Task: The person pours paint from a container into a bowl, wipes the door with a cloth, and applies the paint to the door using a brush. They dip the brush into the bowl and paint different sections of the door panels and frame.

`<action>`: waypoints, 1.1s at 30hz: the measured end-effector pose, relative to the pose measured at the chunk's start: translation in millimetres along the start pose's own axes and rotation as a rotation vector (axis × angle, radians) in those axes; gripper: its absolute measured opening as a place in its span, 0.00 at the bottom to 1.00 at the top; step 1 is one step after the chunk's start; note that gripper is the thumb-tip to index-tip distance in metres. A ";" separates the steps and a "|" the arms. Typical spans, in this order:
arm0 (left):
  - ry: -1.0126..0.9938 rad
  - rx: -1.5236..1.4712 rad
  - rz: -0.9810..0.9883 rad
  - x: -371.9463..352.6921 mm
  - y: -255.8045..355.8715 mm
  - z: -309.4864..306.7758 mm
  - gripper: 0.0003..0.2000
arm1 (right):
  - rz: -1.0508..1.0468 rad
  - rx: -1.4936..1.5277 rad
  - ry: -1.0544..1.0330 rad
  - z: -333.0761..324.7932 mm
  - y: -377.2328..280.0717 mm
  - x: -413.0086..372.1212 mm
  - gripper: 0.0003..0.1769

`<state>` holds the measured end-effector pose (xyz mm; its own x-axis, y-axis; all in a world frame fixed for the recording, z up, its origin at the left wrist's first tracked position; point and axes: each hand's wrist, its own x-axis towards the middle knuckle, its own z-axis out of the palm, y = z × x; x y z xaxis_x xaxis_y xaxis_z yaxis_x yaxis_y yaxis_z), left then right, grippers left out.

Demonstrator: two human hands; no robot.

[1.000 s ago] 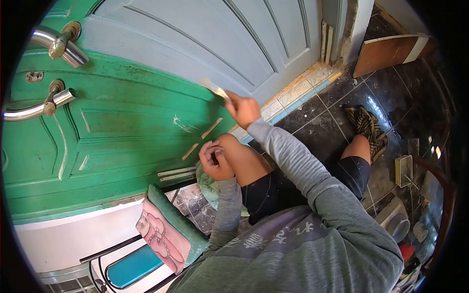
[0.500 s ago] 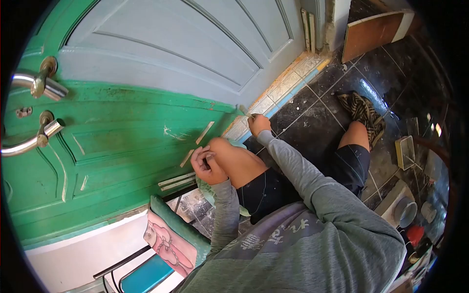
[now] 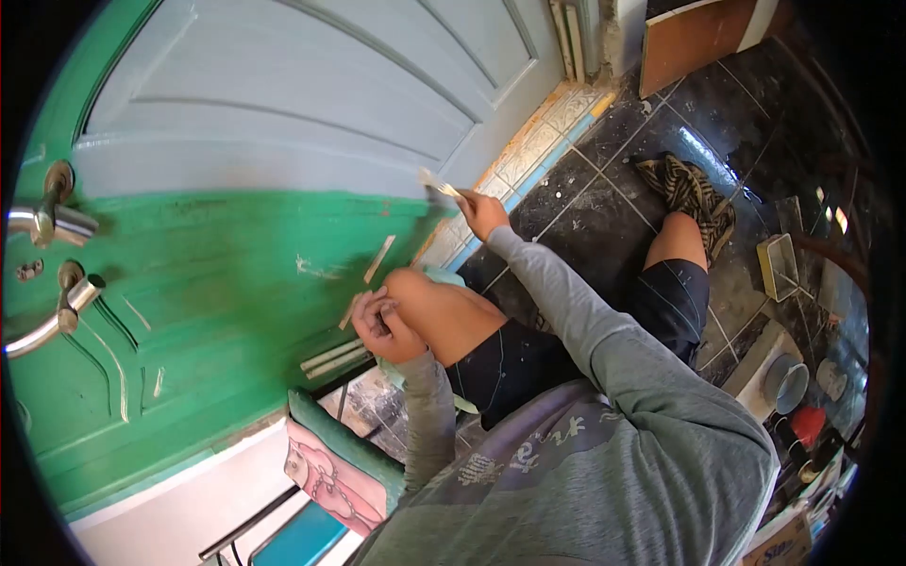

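My right hand (image 3: 485, 215) grips the handle of a paintbrush (image 3: 444, 186). The pale bristles meet the door where its grey painted part (image 3: 302, 113) borders the green part (image 3: 236, 255), near the door's edge. Beside my bent knee (image 3: 415, 288), my left hand (image 3: 389, 325) rests with loosely curled fingers and a bare palm. Just past it, a light scraped strip (image 3: 379, 259) shows on the green surface.
Two metal door handles (image 3: 71, 222) stick out at the left. A patterned cushion (image 3: 335, 472) lies by a blue seat (image 3: 302, 538). Dark tiles (image 3: 590, 203) cover the floor, with a yellowish box (image 3: 778, 268) and a grey can (image 3: 783, 387) at right. A brown board (image 3: 698, 42) leans behind.
My right hand and the paintbrush have moved up and left along the door's edge, bringing the bristles into clearer view. The camera has shifted slightly; my left hand stays by the knee.
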<state>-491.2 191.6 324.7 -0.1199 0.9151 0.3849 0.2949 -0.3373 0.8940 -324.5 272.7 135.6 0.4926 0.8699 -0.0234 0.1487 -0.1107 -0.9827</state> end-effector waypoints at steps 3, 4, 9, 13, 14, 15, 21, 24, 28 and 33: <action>-0.004 0.049 0.033 1.3 -4.4 -3.5 0.15 | 0.173 -0.061 0.154 -8.3 -8.1 -12.1 0.18; 0.001 0.046 0.017 0.0 -3.0 -4.8 0.15 | 0.173 0.030 0.192 -24.0 -39.3 -14.1 0.18; -0.012 0.022 0.015 1.0 0.2 1.7 0.15 | -0.018 0.222 0.248 -63.7 -119.5 16.8 0.18; -0.044 -0.005 0.024 3.0 0.6 3.8 0.15 | 0.028 -0.040 0.348 -35.4 -7.0 40.7 0.18; -0.040 -0.014 0.031 3.8 -2.1 2.5 0.15 | 0.086 -0.032 0.352 -43.2 -11.9 29.8 0.18; -0.034 -0.025 0.035 3.5 -7.9 1.6 0.15 | 0.145 -0.027 0.355 -53.6 -20.6 21.6 0.18; -0.045 0.017 0.019 0.6 -1.5 1.3 0.16 | -0.055 0.170 0.222 -47.9 -107.8 37.3 0.20; -0.035 0.027 0.054 5.8 -1.9 7.4 0.16 | 0.054 0.033 0.254 -33.8 -68.7 29.7 0.20; -0.020 0.011 0.046 3.2 -4.5 6.7 0.16 | 0.070 0.195 0.154 -64.0 -136.6 11.5 0.20; -0.045 0.069 0.063 4.7 -5.6 5.0 0.15 | 0.062 0.106 0.205 -55.5 -94.9 33.5 0.19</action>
<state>-488.7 198.9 320.4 -0.0568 0.9022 0.4275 0.3656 -0.3797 0.8498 -274.4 285.7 238.3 0.6631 0.7463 -0.0576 0.0273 -0.1011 -0.9945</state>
